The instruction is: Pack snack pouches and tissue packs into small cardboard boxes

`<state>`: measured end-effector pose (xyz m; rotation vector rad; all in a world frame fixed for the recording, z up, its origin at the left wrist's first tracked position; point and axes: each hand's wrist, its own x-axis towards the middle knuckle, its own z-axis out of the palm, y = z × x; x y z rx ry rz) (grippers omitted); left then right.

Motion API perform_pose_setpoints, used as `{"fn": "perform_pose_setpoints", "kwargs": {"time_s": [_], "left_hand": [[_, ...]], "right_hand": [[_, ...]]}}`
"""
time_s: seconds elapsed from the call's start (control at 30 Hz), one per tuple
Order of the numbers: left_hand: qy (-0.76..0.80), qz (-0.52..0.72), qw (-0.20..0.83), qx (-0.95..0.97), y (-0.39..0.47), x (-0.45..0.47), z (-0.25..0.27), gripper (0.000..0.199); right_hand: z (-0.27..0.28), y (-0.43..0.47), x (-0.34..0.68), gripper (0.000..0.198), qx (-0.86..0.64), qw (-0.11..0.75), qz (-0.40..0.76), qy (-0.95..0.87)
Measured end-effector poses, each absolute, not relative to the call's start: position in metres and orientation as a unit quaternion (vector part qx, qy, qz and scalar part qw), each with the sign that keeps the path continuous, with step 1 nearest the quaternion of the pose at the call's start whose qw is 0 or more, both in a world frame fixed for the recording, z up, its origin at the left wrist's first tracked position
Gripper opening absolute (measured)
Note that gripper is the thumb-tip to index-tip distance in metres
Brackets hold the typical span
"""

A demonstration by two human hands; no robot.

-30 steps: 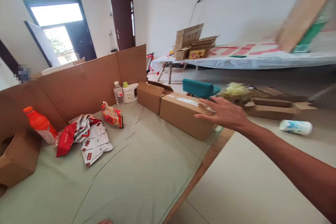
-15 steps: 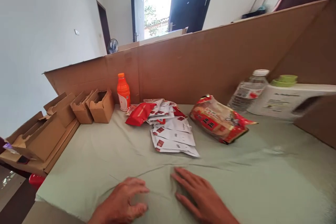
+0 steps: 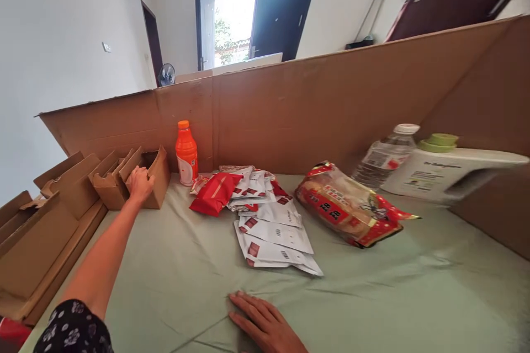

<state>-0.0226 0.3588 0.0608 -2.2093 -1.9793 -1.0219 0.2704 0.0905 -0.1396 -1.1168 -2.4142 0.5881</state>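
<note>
My left hand (image 3: 141,184) reaches over the front edge of a small open cardboard box (image 3: 159,182) at the left. Its fingers dip inside, hidden from sight, so what they touch does not show. On the green cloth (image 3: 165,276) near the front, my right hand (image 3: 265,317) lies flat with its fingers stretched out and nothing in it. Beyond it, white sachets (image 3: 277,242) are spread in an overlapping pile, with a red packet (image 3: 216,194) at the pile's left. An orange bottle (image 3: 187,154) stands just right of the box.
More open cardboard boxes (image 3: 70,182) line the left side. At the right are a red-and-clear food bag (image 3: 348,204), a tilted clear bottle (image 3: 385,157) and a white jug with a green cap (image 3: 451,171). A cardboard wall (image 3: 310,110) runs along the back.
My left hand has gone from above the front of the cloth, forward and left, to the small box. My right hand stays flat near the front. The view has shifted slightly.
</note>
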Motion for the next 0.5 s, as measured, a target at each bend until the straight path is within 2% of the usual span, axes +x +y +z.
{"fn": "perform_pose_setpoints", "kwargs": {"time_s": [0.13,0.3,0.4,0.5], "left_hand": [[-0.61,-0.31,-0.03,-0.729,0.307,-0.039,0.047,0.033],[-0.556,-0.305,-0.064,-0.771,0.169,-0.078,0.042,0.039],[-0.453,-0.294,-0.079,-0.838,0.099,-0.098,0.04,0.028],[-0.395,-0.329,-0.108,-0.851,0.061,-0.101,0.029,0.024]], "right_hand": [[-0.133,0.088,0.268,0.045,-0.412,0.233,0.22,-0.853],[-0.136,0.091,0.279,0.03,-0.454,0.407,0.213,-0.764],[-0.124,0.096,0.29,0.035,-0.51,0.494,0.249,-0.658],[-0.097,0.094,0.294,0.049,-0.536,0.511,0.333,-0.584]]}}
